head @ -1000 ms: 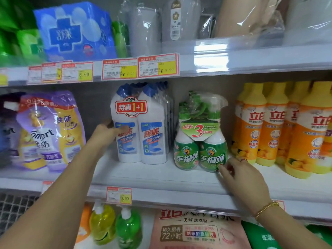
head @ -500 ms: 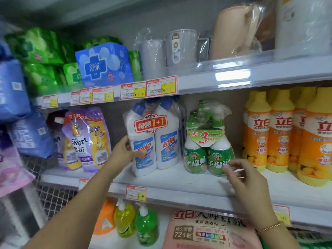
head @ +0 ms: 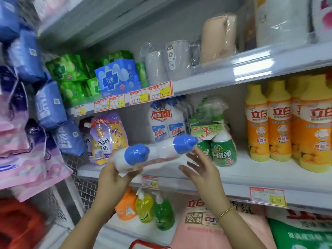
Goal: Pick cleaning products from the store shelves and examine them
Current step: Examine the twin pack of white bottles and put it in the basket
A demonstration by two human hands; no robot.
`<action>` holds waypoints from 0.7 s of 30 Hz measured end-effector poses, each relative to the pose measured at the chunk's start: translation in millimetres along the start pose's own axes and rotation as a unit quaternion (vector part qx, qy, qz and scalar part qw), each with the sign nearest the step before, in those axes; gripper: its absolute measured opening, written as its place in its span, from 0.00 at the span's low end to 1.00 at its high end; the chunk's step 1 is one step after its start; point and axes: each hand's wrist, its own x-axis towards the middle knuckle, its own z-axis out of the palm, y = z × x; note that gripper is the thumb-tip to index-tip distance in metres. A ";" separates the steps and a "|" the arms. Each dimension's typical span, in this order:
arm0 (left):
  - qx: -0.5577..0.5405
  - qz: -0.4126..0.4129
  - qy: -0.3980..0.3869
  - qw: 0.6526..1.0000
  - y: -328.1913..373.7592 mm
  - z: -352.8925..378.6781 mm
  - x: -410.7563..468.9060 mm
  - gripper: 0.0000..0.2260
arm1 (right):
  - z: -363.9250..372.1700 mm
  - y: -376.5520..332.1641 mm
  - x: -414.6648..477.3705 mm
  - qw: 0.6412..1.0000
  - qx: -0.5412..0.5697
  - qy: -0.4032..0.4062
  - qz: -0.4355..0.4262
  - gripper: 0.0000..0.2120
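I see my left hand (head: 112,178) gripping the blue-capped twin pack (head: 161,153), tipped over in front of the middle shelf (head: 233,184). My right hand (head: 201,169) is spread flat beside it. The shelved pack (head: 167,123) reads "特惠1+1".

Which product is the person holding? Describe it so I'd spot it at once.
Find the middle shelf with the orange bottles. Before its front edge, the left hand grips a wrapped twin pack of white bottles, the right hand open beside it. Unlike the matching pack standing upright behind, it lies tipped over, both blue caps toward the camera.
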 end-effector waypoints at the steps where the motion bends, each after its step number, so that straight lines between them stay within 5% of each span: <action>1: -0.013 -0.002 -0.016 1.000 9.0 -2.0 1.4 0.19 | -2.5 -6.8 -0.7 1.000 0.003 0.013 -0.015 0.29; 9: -0.165 -0.043 -0.073 0.983 75.7 -1.1 -7.7 0.25 | -22.9 -77.6 2.4 0.982 -0.093 0.018 -0.161 0.31; 11: -0.212 -0.071 -0.067 0.972 86.3 -2.2 -12.2 0.23 | -17.7 -89.6 -3.5 0.937 -0.241 0.054 -0.245 0.32; 16: -0.323 -0.121 -0.050 0.937 111.2 -14.6 -8.9 0.18 | 14.4 -70.3 -28.1 0.776 -0.491 -0.012 -0.395 0.47; 21: -0.363 -0.118 -0.083 0.921 116.9 -28.7 -9.1 0.20 | 19.5 -72.1 -18.8 0.714 -0.472 0.086 -0.509 0.20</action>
